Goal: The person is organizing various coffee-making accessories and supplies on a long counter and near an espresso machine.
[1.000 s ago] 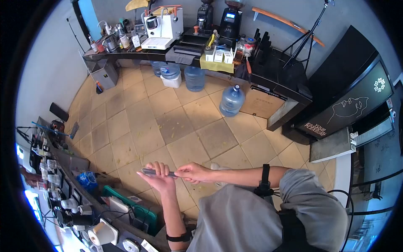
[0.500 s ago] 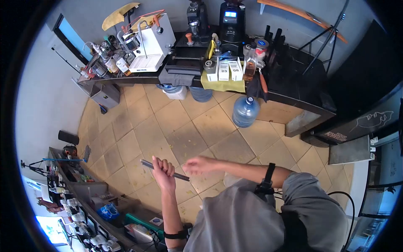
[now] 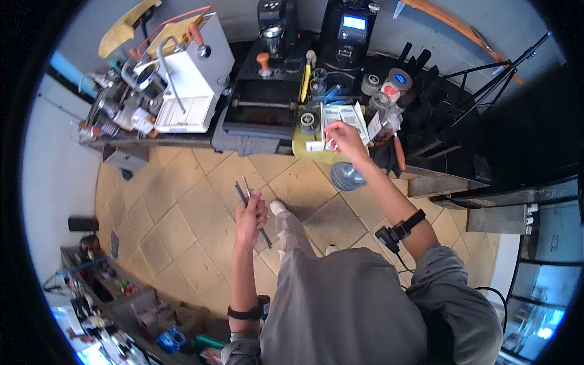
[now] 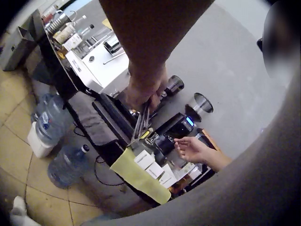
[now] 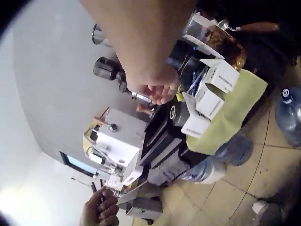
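Note:
Thin dark rods (image 3: 266,236) are gripped in my left hand (image 3: 250,214), their ends poking out on both sides, over the floor in the head view. The left wrist view has the same hand (image 4: 146,87) around slim rods (image 4: 141,123). My right hand (image 3: 347,143), fingers relaxed and bent with nothing visible in them, is over the open white boxes (image 3: 360,119) at the counter's front; touch cannot be told. In the right wrist view, this hand (image 5: 160,89) appears empty near the boxes (image 5: 209,101).
A yellow-green cloth (image 3: 311,152) lies under the boxes. Jars and bottles (image 3: 384,121) are to their right, a grinder (image 3: 347,39) behind. A white coffee machine (image 3: 194,70) stands left; a blue water bottle (image 3: 347,176) is below the counter edge.
The counter is nearer in view. My right hand has left the rods and moved forward to the boxes. My left hand still holds the rods, which are now tilted more steeply.

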A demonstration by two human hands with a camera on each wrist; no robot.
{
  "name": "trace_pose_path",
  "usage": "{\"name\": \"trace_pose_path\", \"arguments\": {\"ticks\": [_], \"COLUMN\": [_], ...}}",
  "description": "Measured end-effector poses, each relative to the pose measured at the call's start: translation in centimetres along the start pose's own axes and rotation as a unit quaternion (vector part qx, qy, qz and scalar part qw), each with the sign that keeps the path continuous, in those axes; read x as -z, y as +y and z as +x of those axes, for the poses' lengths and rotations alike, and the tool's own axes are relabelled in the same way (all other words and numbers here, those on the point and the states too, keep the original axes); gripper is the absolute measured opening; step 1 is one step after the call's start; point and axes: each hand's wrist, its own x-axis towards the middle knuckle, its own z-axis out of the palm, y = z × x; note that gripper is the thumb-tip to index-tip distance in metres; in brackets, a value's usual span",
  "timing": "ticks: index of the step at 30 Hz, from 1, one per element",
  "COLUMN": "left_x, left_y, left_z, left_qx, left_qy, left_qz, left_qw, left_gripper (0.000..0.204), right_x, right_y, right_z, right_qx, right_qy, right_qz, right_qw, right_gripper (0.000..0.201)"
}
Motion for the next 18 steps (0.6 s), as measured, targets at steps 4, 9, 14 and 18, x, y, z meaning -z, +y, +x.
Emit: {"name": "trace_pose_path", "arguments": {"ticks": [4,9,14,18], "left_x": [-0.1,0.0,1.2,1.9], "left_y": [5.0,11.3,13.4,13.1], "left_z": [8.4,15.4,19.6,21.3], "left_qx": [0.023,0.030,0.057,0.085], "left_qy": [-0.069,-0.124,-0.123,-0.101], "left_qz": [0.032,0.090,0.112,0.078], "left_qw": [0.997,0.988,0.984,0.988], "left_gripper": [0.025,0.025,0.026,0.026], "right_x": [1.8,3.2,3.8,3.0], "right_y": [0.1,3.4,7.0,6.1], "right_z": [9.0,18.8,22.7,23.3], "right_qx": [-0.025,-0.017,-0.138,-0.231], "right_qy": [0.135,0.181,0.216,0.233], "right_qz": [-0.187,-0.399,-0.452,-0.370], "right_qw": [0.973,0.899,0.855,0.869], "right_gripper": [0.023,0.032,0.047,0.058]}}
